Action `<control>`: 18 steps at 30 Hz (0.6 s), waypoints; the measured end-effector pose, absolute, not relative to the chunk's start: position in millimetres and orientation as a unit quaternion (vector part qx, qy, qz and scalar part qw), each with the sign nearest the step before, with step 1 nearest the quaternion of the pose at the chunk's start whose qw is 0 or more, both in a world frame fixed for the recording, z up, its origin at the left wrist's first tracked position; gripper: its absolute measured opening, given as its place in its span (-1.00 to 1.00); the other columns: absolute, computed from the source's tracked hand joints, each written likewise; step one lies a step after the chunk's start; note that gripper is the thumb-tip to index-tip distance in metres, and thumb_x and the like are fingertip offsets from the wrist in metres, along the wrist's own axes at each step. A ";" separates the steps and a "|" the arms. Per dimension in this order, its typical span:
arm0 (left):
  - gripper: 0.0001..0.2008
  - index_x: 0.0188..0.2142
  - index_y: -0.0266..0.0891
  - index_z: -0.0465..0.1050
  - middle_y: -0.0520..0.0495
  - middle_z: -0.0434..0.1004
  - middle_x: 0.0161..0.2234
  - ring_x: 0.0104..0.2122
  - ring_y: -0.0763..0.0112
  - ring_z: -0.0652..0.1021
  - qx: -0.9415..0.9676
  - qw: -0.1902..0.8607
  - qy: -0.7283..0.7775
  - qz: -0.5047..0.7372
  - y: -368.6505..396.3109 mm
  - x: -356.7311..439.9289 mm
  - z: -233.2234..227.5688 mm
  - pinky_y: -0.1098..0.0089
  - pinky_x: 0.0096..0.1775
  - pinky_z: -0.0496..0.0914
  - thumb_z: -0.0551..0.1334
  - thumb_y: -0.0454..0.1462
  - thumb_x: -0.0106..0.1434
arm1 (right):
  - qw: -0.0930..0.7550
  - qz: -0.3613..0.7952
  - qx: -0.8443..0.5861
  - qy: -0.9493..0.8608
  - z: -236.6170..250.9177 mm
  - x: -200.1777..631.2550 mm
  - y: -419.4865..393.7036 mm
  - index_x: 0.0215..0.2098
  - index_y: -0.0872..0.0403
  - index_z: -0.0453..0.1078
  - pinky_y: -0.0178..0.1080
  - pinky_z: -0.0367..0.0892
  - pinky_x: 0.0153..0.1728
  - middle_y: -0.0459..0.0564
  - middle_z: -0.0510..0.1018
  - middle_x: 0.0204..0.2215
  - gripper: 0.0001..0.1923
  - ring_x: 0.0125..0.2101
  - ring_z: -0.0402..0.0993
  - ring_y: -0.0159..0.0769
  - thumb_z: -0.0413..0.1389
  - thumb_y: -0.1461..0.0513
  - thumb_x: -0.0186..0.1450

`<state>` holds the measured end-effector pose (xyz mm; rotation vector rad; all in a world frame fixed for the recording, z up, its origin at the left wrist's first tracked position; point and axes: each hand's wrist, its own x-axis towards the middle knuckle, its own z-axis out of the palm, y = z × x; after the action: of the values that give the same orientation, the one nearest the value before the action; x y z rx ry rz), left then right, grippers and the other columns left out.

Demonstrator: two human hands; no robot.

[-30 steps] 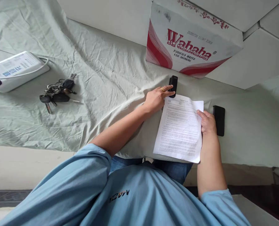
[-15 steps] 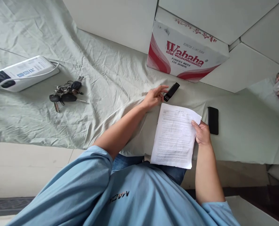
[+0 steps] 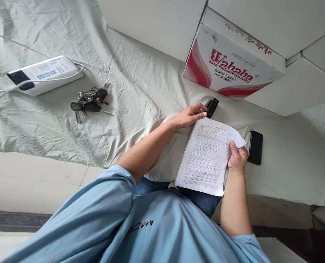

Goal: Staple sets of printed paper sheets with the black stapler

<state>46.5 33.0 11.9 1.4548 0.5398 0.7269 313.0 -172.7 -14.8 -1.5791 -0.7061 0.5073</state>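
My right hand (image 3: 237,157) pinches the right edge of some printed sheets of paper (image 3: 207,160), thumb on top. The sheets tilt over the table's front edge above my lap, and their upper right corner bends up. At their upper left corner is a small black stapler (image 3: 212,107). My left hand (image 3: 191,115) has its fingers bent round the stapler's near left end, and its thumb lies along the top of the paper. The fingertips are partly hidden behind the stapler.
A black phone (image 3: 255,147) lies right of the paper. Behind stands a Wahaha water carton (image 3: 230,69) against white panels. On the left are a bunch of keys (image 3: 89,102) and a white device with a cable (image 3: 45,75). Wrinkled pale cloth (image 3: 140,80) covers the table.
My left hand has closed in on the stapler, which has turned onto another side. The papers are a little nearer to it. The whole view has shifted, moving things rightward.
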 end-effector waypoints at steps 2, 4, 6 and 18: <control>-0.44 -0.01 -0.20 0.55 0.03 0.45 -0.32 -0.29 0.35 0.41 0.637 0.664 0.236 0.313 33.6 45.2 14.5 0.29 -0.18 0.31 0.40 0.23 0.43 | 0.641 0.206 -0.681 -0.289 -16.8 314.4 -175.3 -0.08 -0.01 0.79 0.20 0.60 0.36 0.04 0.87 -0.10 -0.46 0.14 0.81 0.09 0.61 -0.11 0.11; -0.41 -0.19 -0.19 0.51 0.03 0.38 -0.35 -0.32 0.37 0.36 0.643 0.671 0.231 0.289 34.3 43.0 17.5 0.28 -0.21 0.27 0.42 0.30 0.39 | 0.653 0.201 -0.678 -0.270 -17.1 314.9 -177.2 -0.09 -0.01 0.79 0.21 0.60 0.37 0.03 0.87 -0.07 -0.46 0.14 0.81 0.10 0.62 -0.11 0.08; -0.34 -0.38 -0.15 0.37 0.07 0.23 -0.42 -0.38 0.42 0.26 0.650 0.679 0.223 0.260 35.3 40.4 19.2 0.27 -0.27 0.18 0.43 0.34 0.35 | 0.651 0.205 -0.682 -0.264 -16.6 313.7 -177.9 -0.10 -0.01 0.79 0.21 0.60 0.37 0.03 0.87 -0.08 -0.45 0.12 0.81 0.09 0.63 -0.11 0.07; -0.45 -0.45 -0.15 0.31 0.14 0.16 -0.49 -0.44 0.51 0.19 0.680 0.634 0.272 0.249 42.9 40.6 10.5 0.33 -0.35 0.05 0.54 0.12 0.22 | 0.644 0.181 -0.690 -0.276 -16.1 310.2 -175.6 -0.10 0.00 0.73 -0.01 0.66 0.18 -0.04 0.81 -0.20 -0.41 -0.04 0.79 -0.06 0.64 -0.14 0.07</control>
<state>40.6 42.9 10.5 1.5537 0.6223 0.5687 310.2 -175.6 -16.1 -1.5724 -0.6297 0.4113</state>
